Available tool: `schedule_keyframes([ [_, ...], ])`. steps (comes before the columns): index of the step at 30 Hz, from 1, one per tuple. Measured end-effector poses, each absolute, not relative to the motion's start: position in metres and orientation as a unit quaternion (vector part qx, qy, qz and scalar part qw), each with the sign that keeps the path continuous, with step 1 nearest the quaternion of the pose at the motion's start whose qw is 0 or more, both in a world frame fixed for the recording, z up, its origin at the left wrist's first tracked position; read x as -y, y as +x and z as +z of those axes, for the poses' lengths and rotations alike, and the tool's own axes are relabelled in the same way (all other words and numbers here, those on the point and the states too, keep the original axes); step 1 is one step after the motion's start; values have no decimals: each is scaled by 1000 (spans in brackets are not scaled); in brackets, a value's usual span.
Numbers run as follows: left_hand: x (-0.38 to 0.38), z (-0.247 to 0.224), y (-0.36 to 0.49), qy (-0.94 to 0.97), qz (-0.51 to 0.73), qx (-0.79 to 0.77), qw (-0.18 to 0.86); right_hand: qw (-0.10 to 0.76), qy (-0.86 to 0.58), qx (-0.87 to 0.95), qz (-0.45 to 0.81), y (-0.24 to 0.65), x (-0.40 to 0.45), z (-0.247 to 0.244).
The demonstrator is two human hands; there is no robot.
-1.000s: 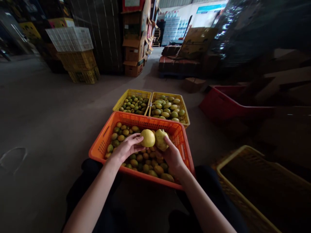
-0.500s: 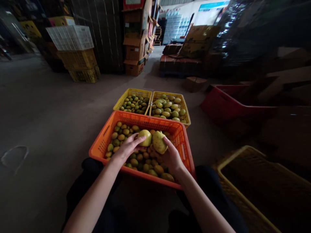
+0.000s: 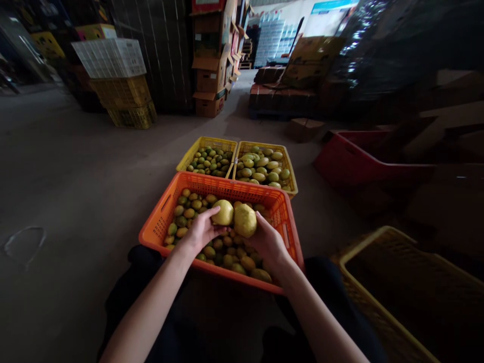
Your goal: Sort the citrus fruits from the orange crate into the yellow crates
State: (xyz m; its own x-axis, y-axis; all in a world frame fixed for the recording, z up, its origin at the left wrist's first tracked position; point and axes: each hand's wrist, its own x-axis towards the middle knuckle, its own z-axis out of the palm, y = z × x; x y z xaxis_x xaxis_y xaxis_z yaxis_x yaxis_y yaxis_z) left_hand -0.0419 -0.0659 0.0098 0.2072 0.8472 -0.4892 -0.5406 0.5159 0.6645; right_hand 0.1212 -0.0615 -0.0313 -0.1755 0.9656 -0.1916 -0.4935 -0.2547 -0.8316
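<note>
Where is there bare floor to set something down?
Left of the orange crate, bare floor reaches toward the stacked white crate; more lies beyond the yellow crates. Crowded: over the fruit-laden orange crate, left hand and right hand each hold fruit.

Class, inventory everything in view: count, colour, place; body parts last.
Orange crate: one, orange, front centre
Loose fruit: many, green, orange, inside
Smooth fruit: one, yellowish, held above
Lumpy fruit: one, yellowish, beside it
Paired crates: two, yellow, beyond
Farther fruit: many, greenish, inside those
Near crate: one, yellow, lower right
Red bin: one, red, right
Stacked crates: three, white above yellow, back left
Cardboard boxes: several, brown, background
Wrapped stack: one, dark, upper right
Bottles: many, bluish, far back
Panel: one, blue, far back
Floor: one, grey, throughout
Legs: two, dark, bottom
Left hand: one, bare, holding smooth fruit
Right hand: one, bare, holding lumpy fruit
</note>
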Motion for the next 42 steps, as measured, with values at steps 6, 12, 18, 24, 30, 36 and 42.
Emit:
schedule_keyframes([
  [6, 67, 6, -36, 180, 464, -410, 765, 517, -356, 299, 719, 117, 71, -25],
  [12, 65, 2, -33, 161, 459, -439, 755, 500, -386, 199, 749, 118, 70, -19],
  [18, 64, 4, -34, 133, 444, -443, 768, 483, -372, 169, 774, 120, 65, -16],
  [24, 62, 1, -33, 94, 413, -437, 793, 442, -343, 192, 806, 121, 64, -22],
  [30, 62, 1, -34, 107, 388, -442, 801, 436, -359, 189, 803, 121, 62, -26],
  [36, 64, -4, -32, 151, 397, -459, 780, 438, -372, 227, 787, 120, 64, -24],
  [42, 73, -1, -32, 417, 559, -463, 546, 572, -463, 394, 550, 123, 73, -15],
])
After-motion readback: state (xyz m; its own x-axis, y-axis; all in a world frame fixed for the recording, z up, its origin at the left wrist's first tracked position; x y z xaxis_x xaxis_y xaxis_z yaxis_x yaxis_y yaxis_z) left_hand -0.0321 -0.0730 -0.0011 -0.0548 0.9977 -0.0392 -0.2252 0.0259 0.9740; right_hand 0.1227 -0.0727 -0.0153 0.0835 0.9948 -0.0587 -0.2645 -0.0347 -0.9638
